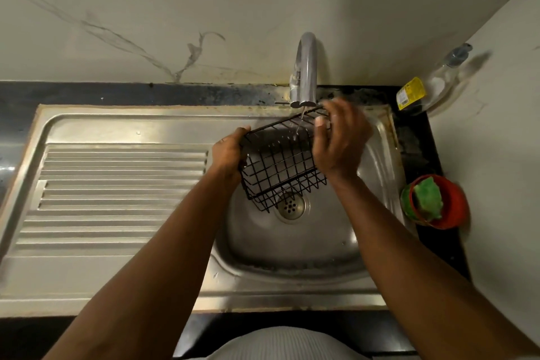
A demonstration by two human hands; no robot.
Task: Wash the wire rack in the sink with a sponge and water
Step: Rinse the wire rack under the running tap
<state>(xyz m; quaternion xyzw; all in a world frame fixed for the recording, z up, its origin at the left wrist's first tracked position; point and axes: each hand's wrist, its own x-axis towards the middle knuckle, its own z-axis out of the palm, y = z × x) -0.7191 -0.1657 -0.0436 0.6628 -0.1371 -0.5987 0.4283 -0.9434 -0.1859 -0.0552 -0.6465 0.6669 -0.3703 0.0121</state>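
A black wire rack [282, 165], basket-shaped, hangs tilted over the steel sink basin [292, 245], just above the drain [291, 207]. My left hand [229, 153] grips its left end. My right hand [340, 140] holds its right end near the top rim, fingers curled over the wire. A thin stream of water [300, 123] falls from the chrome tap [306, 70] onto the rack. The green sponge [427, 199] sits in a red bowl [447, 204] on the counter to the right of the sink, away from both hands.
A ridged steel drainboard [117, 193] lies left of the basin. A clear bottle with a yellow label [420, 88] leans in the back right corner. Marbled wall tiles [175, 23] stand behind, and a white wall [496, 155] closes the right side.
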